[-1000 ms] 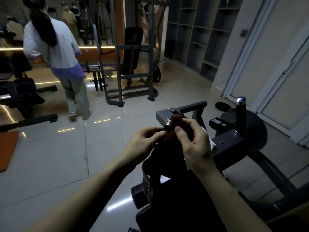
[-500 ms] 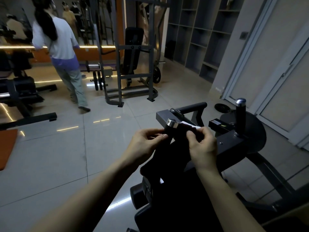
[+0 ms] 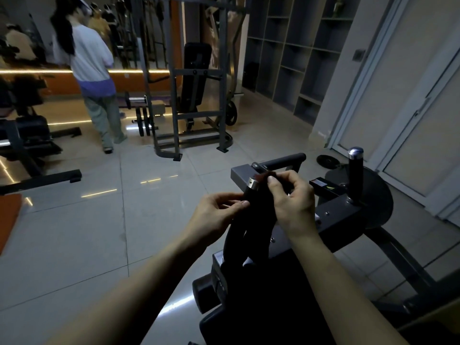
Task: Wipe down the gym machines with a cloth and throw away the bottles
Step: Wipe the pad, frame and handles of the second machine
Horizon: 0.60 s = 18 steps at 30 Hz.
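A dark cloth (image 3: 260,212) is draped over a black machine handle with a chrome cap (image 3: 253,183). My right hand (image 3: 291,199) pinches the cloth's reddish top edge just right of the cap. My left hand (image 3: 216,216) pinches the cloth's left side lower on the handle. The handle belongs to a dark gym machine (image 3: 333,215) directly in front of me. A second upright handle with a chrome cap (image 3: 355,170) stands on its right side. No bottle is in view.
A person in a white shirt (image 3: 92,61) walks at the back left. A rack with a bench (image 3: 196,95) stands in the middle, grey shelves (image 3: 298,58) behind it. A weight plate (image 3: 327,160) lies by the door. An orange mat (image 3: 7,215) lies far left.
My right hand slid down the handle with the cloth, then back up near the chrome cap. My left hand stayed put. The person at the back walked further toward the rack.
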{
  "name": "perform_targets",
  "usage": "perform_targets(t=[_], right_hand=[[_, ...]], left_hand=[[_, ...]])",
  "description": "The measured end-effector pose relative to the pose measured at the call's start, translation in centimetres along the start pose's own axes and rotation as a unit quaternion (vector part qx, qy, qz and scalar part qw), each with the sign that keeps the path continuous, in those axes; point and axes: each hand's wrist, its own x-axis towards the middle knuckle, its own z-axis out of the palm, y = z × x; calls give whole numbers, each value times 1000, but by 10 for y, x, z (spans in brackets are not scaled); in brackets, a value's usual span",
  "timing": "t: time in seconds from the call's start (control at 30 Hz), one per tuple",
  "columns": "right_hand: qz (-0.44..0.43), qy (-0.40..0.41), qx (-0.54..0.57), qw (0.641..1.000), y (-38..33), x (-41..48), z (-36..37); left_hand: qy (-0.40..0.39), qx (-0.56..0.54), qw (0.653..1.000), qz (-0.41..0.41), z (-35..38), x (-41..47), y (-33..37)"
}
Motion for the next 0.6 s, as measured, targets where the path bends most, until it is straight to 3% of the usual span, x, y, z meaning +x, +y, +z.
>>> perform_targets(t=[0.13, 0.17, 0.27, 0.33, 0.43, 0.53, 0.6], right_hand=[[-65, -48, -4, 997, -12, 5, 0], [-44, -68, -12, 997, -11, 10, 1], [133, -105, 15, 985, -3, 30, 4], [171, -89, -14, 981, 0, 37, 1], [76, -36, -5, 996, -11, 28, -9], [-47, -161, -19, 986, -27, 19, -6], [-25, -204, -40, 978, -28, 26, 4]], left_hand=[[-6, -6, 1000, 2, -1, 0, 0], [-6, -7, 1000, 1, -1, 0, 1], [-9, 12, 1000, 3, -1, -1, 3], [-7, 17, 1000, 7, -1, -3, 4], [-3, 12, 1000, 9, 1, -3, 6], [-9, 15, 1000, 19, 1, -3, 6], [-18, 13, 999, 23, 1, -4, 7]])
